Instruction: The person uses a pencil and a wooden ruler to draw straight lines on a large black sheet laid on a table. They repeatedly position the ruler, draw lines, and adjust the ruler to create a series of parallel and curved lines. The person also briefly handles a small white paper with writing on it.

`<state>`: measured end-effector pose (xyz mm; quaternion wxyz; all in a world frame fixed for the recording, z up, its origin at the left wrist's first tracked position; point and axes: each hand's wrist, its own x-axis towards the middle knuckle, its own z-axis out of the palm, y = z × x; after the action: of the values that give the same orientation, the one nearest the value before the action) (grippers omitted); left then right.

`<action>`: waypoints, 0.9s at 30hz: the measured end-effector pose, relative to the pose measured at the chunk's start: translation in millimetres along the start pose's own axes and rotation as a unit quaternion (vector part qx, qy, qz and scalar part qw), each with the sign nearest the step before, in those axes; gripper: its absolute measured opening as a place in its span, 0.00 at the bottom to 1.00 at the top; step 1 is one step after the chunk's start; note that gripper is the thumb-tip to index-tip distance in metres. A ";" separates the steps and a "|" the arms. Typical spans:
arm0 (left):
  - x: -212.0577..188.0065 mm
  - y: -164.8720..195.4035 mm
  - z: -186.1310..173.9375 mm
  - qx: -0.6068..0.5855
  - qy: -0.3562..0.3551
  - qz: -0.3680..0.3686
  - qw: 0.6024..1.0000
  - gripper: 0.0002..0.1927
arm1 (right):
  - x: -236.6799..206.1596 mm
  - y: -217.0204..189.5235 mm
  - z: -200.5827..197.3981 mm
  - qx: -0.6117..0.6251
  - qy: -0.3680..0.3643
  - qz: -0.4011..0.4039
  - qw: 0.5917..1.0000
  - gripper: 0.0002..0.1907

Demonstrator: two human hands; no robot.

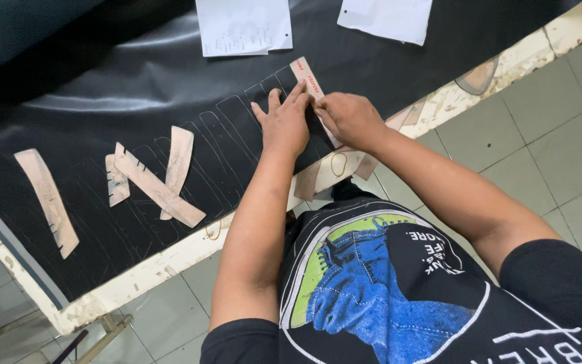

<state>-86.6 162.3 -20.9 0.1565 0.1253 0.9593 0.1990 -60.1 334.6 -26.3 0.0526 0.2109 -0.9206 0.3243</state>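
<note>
Black printed T-shirt (399, 290) nearest. Left hand (285, 125) flat, fingers spread, pinning cardboard pattern strip (306, 76) on black leather sheet (170, 87) at desk (136, 273) edge. Right hand (350, 118) closed, marking tool hidden. Risk: strip slipping under light pressure, skewing traced outline; overlapping neighbouring outlines (230, 125).

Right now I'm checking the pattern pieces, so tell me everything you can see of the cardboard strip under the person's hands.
The cardboard strip is a long, narrow, tan template, flat and stiff-looking, with small red printing near its far end. It lies flat and slanted on the black sheet, beside a row of traced outlines of the same shape. The left hand presses on it with fingers spread; the right hand touches its edge. The hands hide most of its length, so only the far end shows clearly.
</note>
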 end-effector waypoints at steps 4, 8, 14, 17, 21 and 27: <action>4.8 -3.5 0.6 -0.002 0.006 0.002 1.000 0.25 | 21.7 4.9 3.0 0.024 0.016 -0.016 0.999 0.06; 10.3 -9.5 0.9 -0.004 -0.012 -0.009 1.000 0.25 | 22.3 4.0 3.5 0.030 0.024 0.002 0.999 0.05; -16.3 -19.7 13.4 0.026 0.123 0.093 0.988 0.30 | -8.4 4.8 0.9 -0.013 0.019 0.098 0.995 0.09; -54.0 -32.2 23.5 -0.047 0.157 0.103 0.981 0.28 | -30.5 0.3 9.7 -0.084 -0.062 0.181 0.978 0.23; -114.1 -56.4 30.7 -0.062 0.193 0.080 0.976 0.23 | -40.8 3.3 18.9 -0.080 -0.052 0.211 0.973 0.32; -167.1 -89.9 42.5 -0.046 0.232 0.033 0.971 0.21 | -26.9 5.2 21.1 0.045 -0.126 0.301 0.944 0.22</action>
<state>65.9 46.3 -53.9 -0.0717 0.0996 0.9545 0.2717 -37.1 334.7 -52.2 -0.1732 -0.0349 -0.9248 0.3369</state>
